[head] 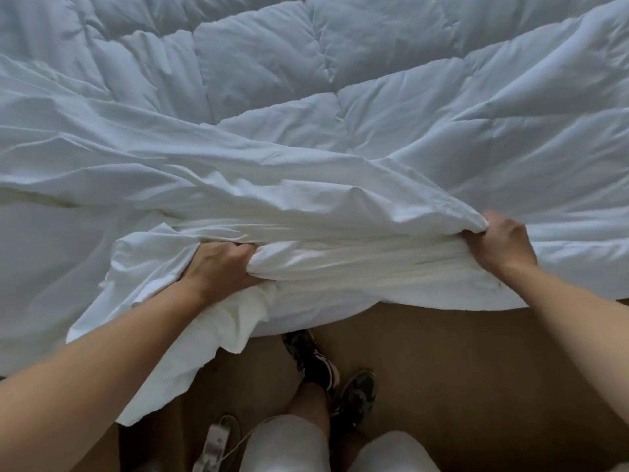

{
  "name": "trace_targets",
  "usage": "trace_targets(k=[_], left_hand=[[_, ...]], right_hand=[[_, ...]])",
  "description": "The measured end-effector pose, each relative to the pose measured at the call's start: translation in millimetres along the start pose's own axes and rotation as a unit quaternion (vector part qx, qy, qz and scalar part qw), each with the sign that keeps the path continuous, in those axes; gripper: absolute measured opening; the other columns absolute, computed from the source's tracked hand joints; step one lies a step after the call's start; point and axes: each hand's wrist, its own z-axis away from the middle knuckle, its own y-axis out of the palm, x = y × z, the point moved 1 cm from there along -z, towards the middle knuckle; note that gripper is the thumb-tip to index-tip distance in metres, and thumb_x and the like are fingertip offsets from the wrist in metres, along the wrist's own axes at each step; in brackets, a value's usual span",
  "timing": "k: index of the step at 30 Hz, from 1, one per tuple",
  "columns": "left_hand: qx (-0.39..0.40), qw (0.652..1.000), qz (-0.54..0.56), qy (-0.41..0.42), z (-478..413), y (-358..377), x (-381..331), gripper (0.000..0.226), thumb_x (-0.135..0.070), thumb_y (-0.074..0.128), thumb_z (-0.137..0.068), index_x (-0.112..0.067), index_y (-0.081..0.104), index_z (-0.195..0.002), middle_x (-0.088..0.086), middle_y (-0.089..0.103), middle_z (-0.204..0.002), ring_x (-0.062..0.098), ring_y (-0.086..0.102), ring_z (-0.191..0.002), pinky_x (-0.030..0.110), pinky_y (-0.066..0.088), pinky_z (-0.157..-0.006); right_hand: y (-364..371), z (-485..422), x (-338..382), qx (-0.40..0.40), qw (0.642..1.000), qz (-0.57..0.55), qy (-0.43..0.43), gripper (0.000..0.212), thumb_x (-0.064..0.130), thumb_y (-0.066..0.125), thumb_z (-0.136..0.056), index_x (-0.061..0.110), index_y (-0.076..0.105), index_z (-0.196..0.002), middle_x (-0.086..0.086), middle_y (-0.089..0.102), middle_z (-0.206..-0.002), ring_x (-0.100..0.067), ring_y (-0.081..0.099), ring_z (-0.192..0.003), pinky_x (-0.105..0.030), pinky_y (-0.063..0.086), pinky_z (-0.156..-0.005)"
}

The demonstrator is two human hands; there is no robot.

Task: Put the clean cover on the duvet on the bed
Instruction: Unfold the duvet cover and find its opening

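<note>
Cover: the white cover is lying gathered in long folds between the two grips, running along the near edge of the bedding. It is resting on top of the duvet, not yet drawn over it.
Left hand: is clenching a thick bunch of the cover, with the fingers curling into the folds and the knuckles facing up.
Right hand: is grasping the other gathered end of the cover, with the fingers curling into the cloth.
Loose tail: below and outside the left grip, a slack part of the cover is hanging over the edge toward the floor.
Duvet: the quilted white duvet is spreading away beyond both grips, puffy and creased, with its stitching showing bare.
Floor: brown carpet is showing on the near side of the grips, under the hanging edge.
Shoes: two dark patterned shoes are standing on the floor, nearer than the grips and roughly between them.
Shorts: light grey shorts are showing nearest of all.
Power strip: a pale strip with a cable is lying on the floor below the left grip, beside the hanging tail.
</note>
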Motion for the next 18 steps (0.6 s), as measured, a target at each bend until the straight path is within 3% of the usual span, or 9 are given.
trace_targets(k=[3, 5, 8, 9, 11, 13, 16, 18], left_hand=[[-0.023, 0.999, 0.010, 0.027, 4, 3, 3, 0.057, -0.060, 0.080, -0.071, -0.010, 0.077, -0.099, 0.009, 0.075, -0.076, 0.031, 0.072, -0.062, 0.036, 0.055, -0.053], [-0.013, 1.000, 0.016, 0.021, 4, 4, 3, 0.066, -0.065, 0.085, -0.066, -0.012, 0.076, -0.104, 0.005, 0.076, -0.081, 0.028, 0.073, -0.068, 0.034, 0.056, -0.058], [0.067, 0.997, 0.018, -0.025, 1, 5, -1, 0.083, -0.087, 0.064, -0.065, -0.021, 0.070, -0.114, -0.004, 0.075, -0.096, 0.020, 0.072, -0.086, 0.032, 0.056, -0.074], [0.092, 0.995, 0.019, -0.039, 0, 6, -4, 0.087, -0.093, 0.056, -0.063, -0.023, 0.067, -0.113, -0.007, 0.074, -0.098, 0.018, 0.071, -0.089, 0.031, 0.055, -0.077], [0.115, 0.991, 0.032, -0.056, -3, 6, -13, 0.094, -0.100, 0.047, -0.058, -0.025, 0.064, -0.112, -0.009, 0.072, -0.099, 0.017, 0.070, -0.091, 0.031, 0.054, -0.078], [0.130, 0.988, 0.038, -0.067, -4, 11, -28, 0.103, -0.101, 0.043, -0.056, -0.023, 0.061, -0.120, -0.007, 0.071, -0.104, 0.018, 0.069, -0.095, 0.031, 0.052, -0.078], [0.178, 0.980, 0.036, -0.083, -8, 18, -56, 0.106, -0.097, 0.054, -0.058, -0.020, 0.053, -0.130, -0.003, 0.069, -0.113, 0.020, 0.067, -0.101, 0.030, 0.050, -0.079], [0.201, 0.974, 0.042, -0.093, -15, 18, -66, 0.097, -0.089, 0.065, -0.062, -0.021, 0.053, -0.129, -0.002, 0.068, -0.119, 0.021, 0.065, -0.105, 0.033, 0.053, -0.084]], right_hand=[[-6, 6, -10, -0.026, 1.000, -0.005, 0.000, 0.062, 0.078, 0.040, -0.073, 0.016, 0.050, -0.075, -0.009, 0.052, -0.065, -0.031, 0.047, -0.058, -0.034, 0.035, -0.048], [-6, 11, -10, -0.012, 0.999, -0.016, 0.026, 0.056, 0.073, 0.053, -0.078, 0.017, 0.054, -0.077, -0.009, 0.055, -0.067, -0.030, 0.049, -0.060, -0.033, 0.034, -0.048], [-4, 9, 6, 0.126, 0.991, 0.036, 0.037, 0.036, 0.052, 0.068, -0.084, 0.019, 0.063, -0.096, -0.007, 0.064, -0.083, -0.028, 0.054, -0.073, -0.039, 0.043, -0.061], [-8, 7, 14, 0.176, 0.983, 0.040, 0.032, 0.038, 0.049, 0.073, -0.082, 0.022, 0.062, -0.107, -0.006, 0.066, -0.093, -0.027, 0.057, -0.081, -0.043, 0.050, -0.069], [-20, 4, 37, 0.238, 0.971, 0.014, -0.009, 0.090, 0.064, 0.083, -0.065, 0.029, 0.044, -0.138, -0.002, 0.057, -0.127, -0.029, 0.055, -0.112, -0.054, 0.049, -0.095], [-29, -1, 77, 0.204, 0.975, 0.002, -0.088, 0.134, 0.091, 0.072, -0.044, 0.036, 0.016, -0.154, -0.001, 0.034, -0.154, -0.031, 0.034, -0.140, -0.060, 0.033, -0.113], [-10, -7, 179, 0.099, 0.969, -0.034, -0.226, 0.138, 0.105, 0.053, -0.042, 0.042, 0.004, -0.155, -0.003, 0.025, -0.162, -0.031, 0.028, -0.146, -0.061, 0.027, -0.113], [22, -8, 245, 0.130, 0.957, 0.022, -0.259, 0.126, 0.096, 0.058, -0.057, 0.039, 0.006, -0.156, -0.012, 0.033, -0.156, -0.034, 0.037, -0.139, -0.055, 0.034, -0.109]])
